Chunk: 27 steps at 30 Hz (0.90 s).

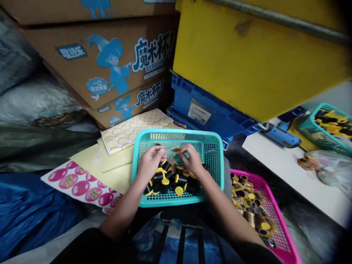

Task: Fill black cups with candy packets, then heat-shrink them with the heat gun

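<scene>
Three stacked cartons [82, 62], teal basket [212, 146], white table [288, 172]

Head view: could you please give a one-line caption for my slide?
Left hand and right hand meet at a small flat piece above black-and-yellow parts in a teal basket; pink basket alongside.

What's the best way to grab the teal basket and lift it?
Probably by the thick rim of the teal basket, one hand on each short side, from left and right. The rim sticks out like a lip, and a blue crate crowds the far side.

small pinched item [176, 149] too tiny to identify (pink basket [244, 173] cropped)
</scene>
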Available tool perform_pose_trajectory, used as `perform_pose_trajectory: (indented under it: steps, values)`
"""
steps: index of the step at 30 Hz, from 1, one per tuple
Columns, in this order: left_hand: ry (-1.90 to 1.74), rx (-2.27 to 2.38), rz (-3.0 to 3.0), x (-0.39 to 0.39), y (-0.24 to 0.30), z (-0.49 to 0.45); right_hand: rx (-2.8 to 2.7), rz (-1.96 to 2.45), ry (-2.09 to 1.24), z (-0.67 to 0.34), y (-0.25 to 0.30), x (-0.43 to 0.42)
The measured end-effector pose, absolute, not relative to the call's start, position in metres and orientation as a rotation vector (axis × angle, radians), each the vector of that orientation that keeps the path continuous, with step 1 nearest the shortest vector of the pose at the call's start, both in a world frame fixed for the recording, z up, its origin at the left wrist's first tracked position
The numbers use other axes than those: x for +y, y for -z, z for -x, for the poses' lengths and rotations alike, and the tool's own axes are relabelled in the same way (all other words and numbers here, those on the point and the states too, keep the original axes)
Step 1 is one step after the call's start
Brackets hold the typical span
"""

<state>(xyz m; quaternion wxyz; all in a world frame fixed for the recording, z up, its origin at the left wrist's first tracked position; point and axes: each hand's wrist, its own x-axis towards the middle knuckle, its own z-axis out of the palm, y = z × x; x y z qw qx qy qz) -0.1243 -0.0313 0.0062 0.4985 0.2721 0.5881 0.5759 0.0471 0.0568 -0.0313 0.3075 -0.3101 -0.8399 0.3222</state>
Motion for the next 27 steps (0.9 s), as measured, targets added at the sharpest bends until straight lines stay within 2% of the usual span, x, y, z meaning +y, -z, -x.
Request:
perform_pose_trajectory:
  steps: [4, 8, 12, 14, 21, 27]
  values:
    - [-1.266, 1.175, -0.56, -0.037, -0.016, 0.114, -2.185, 0.711, -0.833, -0.055, 0.006, 0.021]
    - [-1.486, 1.329, -0.57, -0.04, -0.022, 0.104, -1.833, 0.977, -0.93, -0.055, -0.013, 0.002]
    - [-1.625, 1.436, -0.548, -0.042, -0.024, 0.093, -1.478, 1.073, -1.579, -0.043, -0.017, -0.005]
    - [-1.663, 1.438, -0.539, -0.042, -0.023, 0.09, -1.355, 1.091, -1.777, -0.037, -0.017, -0.005]
    - [-1.363, 1.363, -0.766, -0.04, -0.031, 0.117, -1.635, 1.112, -1.707, -0.039, -0.028, 0.007]
    - [-1.307, 1.24, -0.754, -0.042, -0.034, 0.115, -0.935, 0.98, -2.005, -0.023, -0.019, -0.003]
